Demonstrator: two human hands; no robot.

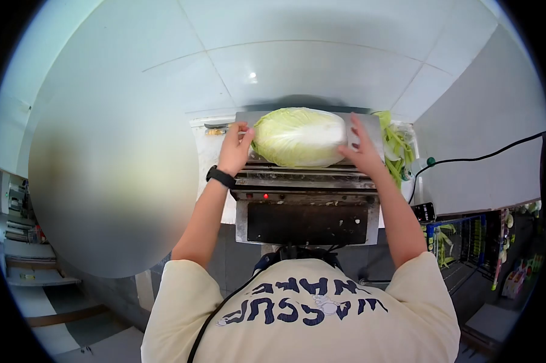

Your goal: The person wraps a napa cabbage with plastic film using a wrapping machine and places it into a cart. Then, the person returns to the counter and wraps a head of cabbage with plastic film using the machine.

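A large napa cabbage lies on its side on the metal top of a film-wrapping machine, leafy end to the left and white base to the right. My left hand, with a black watch on the wrist, is beside the leafy end, its fingers bent and apart from the thumb. At the white base, my right hand has its fingers spread, the thumb at or very near the cabbage. Neither hand is closed around it. A red light glows on the machine's front.
Trimmed green leaves lie right of the machine, near a bottle with a green cap. A knife rests at the left. A black cable runs along the right wall. A phone and a blue basket are lower right.
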